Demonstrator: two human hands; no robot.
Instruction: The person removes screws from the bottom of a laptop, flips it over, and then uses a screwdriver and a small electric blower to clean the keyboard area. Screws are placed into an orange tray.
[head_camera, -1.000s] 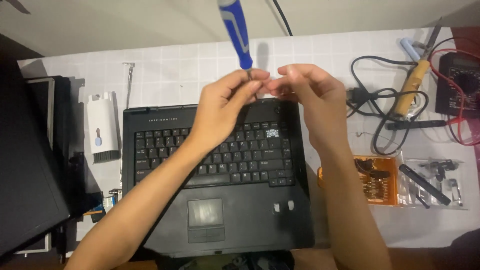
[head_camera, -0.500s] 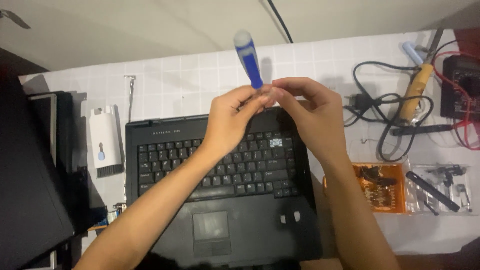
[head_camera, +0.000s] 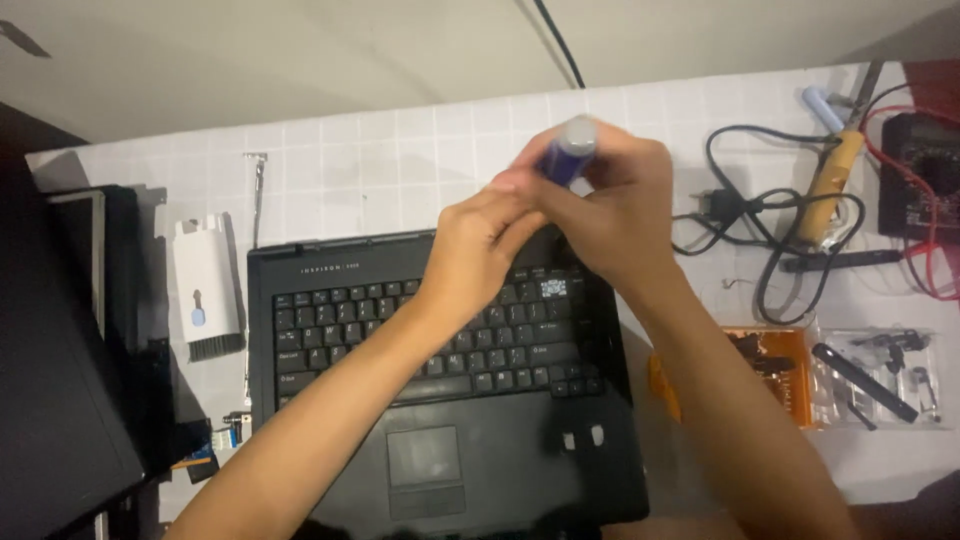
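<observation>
White gridded surface (head_camera: 380, 160) carries a black laptop base (head_camera: 440, 400), and above its top edge both hands meet around a blue-handled screwdriver (head_camera: 566, 152). The right hand (head_camera: 615, 205) is clenched round the handle; the left hand (head_camera: 480, 245) pinches near the hidden tip. A slip could gouge the keyboard (head_camera: 420, 335) or drop a small part among the keys. Loose cables (head_camera: 775, 215) and an orange bit case (head_camera: 765, 370) lie near the right elbow and could be swept off.

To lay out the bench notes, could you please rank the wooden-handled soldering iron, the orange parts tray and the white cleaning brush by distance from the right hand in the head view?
From the right hand:
1. Soldering iron, to its right.
2. Orange parts tray, lower right.
3. White cleaning brush, far left.
</observation>
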